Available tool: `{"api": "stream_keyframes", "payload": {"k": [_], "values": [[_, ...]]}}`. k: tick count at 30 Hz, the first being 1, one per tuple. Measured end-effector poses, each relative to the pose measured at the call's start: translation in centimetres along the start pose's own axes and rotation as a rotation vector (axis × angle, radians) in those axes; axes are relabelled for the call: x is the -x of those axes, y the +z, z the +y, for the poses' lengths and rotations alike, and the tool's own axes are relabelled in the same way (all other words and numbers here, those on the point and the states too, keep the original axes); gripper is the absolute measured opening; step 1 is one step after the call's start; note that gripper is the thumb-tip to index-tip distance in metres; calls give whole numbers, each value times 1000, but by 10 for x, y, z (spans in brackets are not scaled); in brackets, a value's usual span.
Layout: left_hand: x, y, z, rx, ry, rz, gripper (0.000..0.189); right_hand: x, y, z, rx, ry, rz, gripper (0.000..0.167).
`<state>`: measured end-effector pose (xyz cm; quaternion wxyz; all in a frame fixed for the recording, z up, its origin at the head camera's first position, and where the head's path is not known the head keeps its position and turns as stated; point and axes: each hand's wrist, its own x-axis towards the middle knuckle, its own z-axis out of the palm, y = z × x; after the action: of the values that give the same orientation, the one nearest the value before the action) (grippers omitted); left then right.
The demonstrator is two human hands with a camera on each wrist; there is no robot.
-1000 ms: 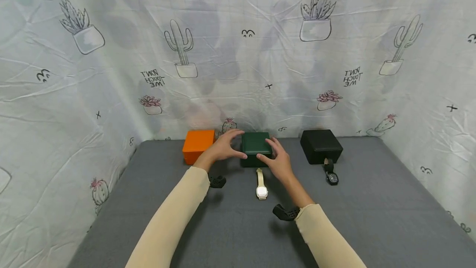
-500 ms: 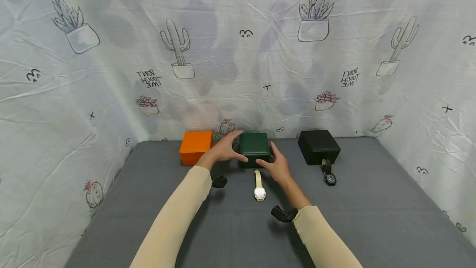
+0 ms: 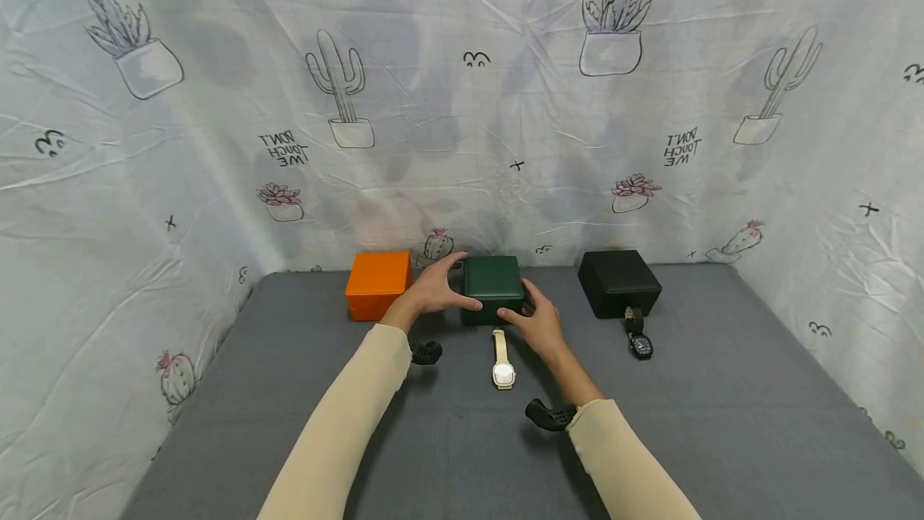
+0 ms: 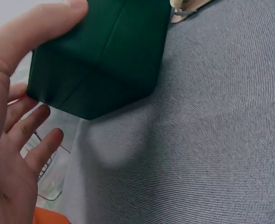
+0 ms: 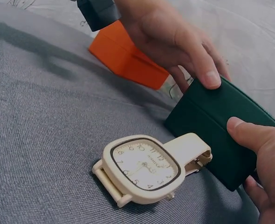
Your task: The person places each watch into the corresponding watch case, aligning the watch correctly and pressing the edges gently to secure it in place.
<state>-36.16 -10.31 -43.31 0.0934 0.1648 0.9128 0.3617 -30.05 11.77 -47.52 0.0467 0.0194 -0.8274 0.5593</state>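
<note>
A closed green watch box [image 3: 492,275] stands at the back middle of the table. My left hand [image 3: 433,291] holds its left side, the thumb on the front face and the fingers reaching round behind. On the right side, my right hand [image 3: 543,326] grips the box with its thumb on the front; its other fingers are partly hidden by the box. The left wrist view shows the green box [image 4: 114,51] from below its edge, close over the cloth. Just in front lies a cream wristwatch [image 5: 144,168], its square dial facing up and its strap end near the box.
An orange box [image 3: 378,283] stands to the left, behind my left wrist. Farther right is a black box [image 3: 619,283], with a black watch [image 3: 640,343] lying in front of it. Grey cloth covers the table, and a printed white curtain [image 3: 462,103] hangs at its back edge.
My right hand has lowered its fingers from above the green box's lid corner to its right side, thumb on the front. My left hand has stayed at the left side.
</note>
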Motion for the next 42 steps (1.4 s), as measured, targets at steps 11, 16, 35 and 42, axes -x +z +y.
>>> {"api": "stream_keyframes", "payload": {"k": [11, 16, 35, 42], "values": [[2, -2, 3, 130, 0, 4, 96, -2, -1, 2, 16, -10, 41, 75], [2, -3, 4, 127, -8, -1, 96, -3, -2, 5, 13, -20, 50, 75], [-8, -9, 0, 131, 7, -26, 96, -9, 1, 17, -26, -75, 94, 73], [-11, -7, -1, 43, -14, -14, 94, -10, 1, 21, -55, -69, 84, 76]]}}
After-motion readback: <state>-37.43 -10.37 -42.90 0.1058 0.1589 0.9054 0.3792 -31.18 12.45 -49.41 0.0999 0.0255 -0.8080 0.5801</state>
